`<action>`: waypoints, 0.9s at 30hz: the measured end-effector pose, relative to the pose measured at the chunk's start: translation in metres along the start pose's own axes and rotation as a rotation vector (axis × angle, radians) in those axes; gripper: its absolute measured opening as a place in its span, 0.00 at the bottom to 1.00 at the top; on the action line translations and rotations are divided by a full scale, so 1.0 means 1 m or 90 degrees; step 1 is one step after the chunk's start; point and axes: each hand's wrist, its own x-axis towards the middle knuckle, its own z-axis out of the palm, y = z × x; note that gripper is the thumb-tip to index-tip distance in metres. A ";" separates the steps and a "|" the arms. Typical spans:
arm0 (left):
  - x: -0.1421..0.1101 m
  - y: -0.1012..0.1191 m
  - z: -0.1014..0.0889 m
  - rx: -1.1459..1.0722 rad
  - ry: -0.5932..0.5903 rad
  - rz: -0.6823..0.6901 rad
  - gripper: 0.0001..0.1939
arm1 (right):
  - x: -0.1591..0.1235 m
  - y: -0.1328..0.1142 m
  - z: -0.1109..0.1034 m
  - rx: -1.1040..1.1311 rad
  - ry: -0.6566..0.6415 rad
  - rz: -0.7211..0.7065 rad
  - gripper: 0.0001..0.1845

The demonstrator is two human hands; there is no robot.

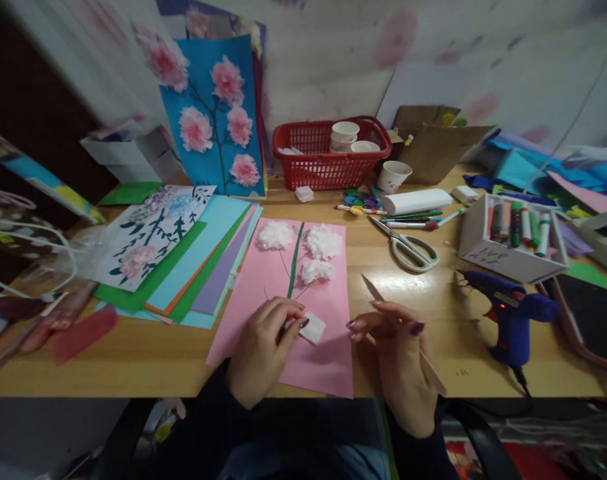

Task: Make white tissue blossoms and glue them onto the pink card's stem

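My left hand (268,343) rests over the lower part of a pink sheet (328,373), its thumb and fingers pinched on a small white tissue square (314,329). On the sheet are a green stem (294,263), thin drawn lines and three ruffled white paper flowers (324,241). To the right of the sheet, my right hand (400,360) is closed around a slim pointed stick (372,288), which looks like a pencil. Its tip points up and left, away from my palm.
A blue glue gun (513,320) with a lit red light, a box of markers (508,247) and a phone (588,313) are at right. Scissors (408,250), a red basket (328,170) and a blue flower picture (216,120) stand behind. Coloured paper (218,280) is stacked left.
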 end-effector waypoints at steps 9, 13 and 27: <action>0.005 -0.001 0.004 0.115 -0.009 -0.065 0.05 | -0.001 0.000 0.005 -0.417 -0.215 -0.074 0.06; 0.005 0.001 0.002 0.023 -0.019 -0.084 0.06 | 0.000 0.003 0.010 -0.429 -0.222 -0.081 0.03; 0.005 -0.005 0.005 0.100 0.021 -0.042 0.10 | 0.004 0.009 0.019 -0.470 -0.224 -0.093 0.06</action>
